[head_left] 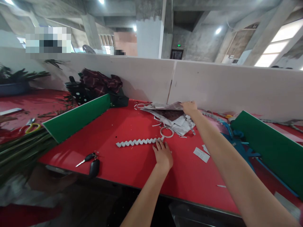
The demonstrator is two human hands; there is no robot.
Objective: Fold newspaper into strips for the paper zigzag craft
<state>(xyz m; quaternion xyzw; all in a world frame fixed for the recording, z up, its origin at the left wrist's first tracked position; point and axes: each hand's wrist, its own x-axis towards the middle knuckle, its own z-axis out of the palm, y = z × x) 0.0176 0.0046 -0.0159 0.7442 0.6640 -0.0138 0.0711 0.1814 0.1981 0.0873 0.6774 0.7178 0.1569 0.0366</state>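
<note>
A white zigzag-folded braided strip (136, 143) lies across the red table. Its right end meets a white ring (167, 132). My left hand (163, 155) rests flat by that end, fingers spread and the fingertips touching the strip. Farther back, my right hand (190, 107) is closed on the edge of a grey sheet (174, 106), which looks like paper or thin plastic, and lifts it off the pile. Under the raised sheet show a dark brown patch and white paper pieces (181, 124) with loose strips. The right fingertips are partly hidden.
A car key (86, 159) with a black fob (94, 168) lies at the front left edge. Green dividers (80, 118) flank the table. Paper slips (201, 154) and blue material (239, 149) are on the right. Yellow-handled scissors (33, 126) and green leaves lie left, near another person's hand.
</note>
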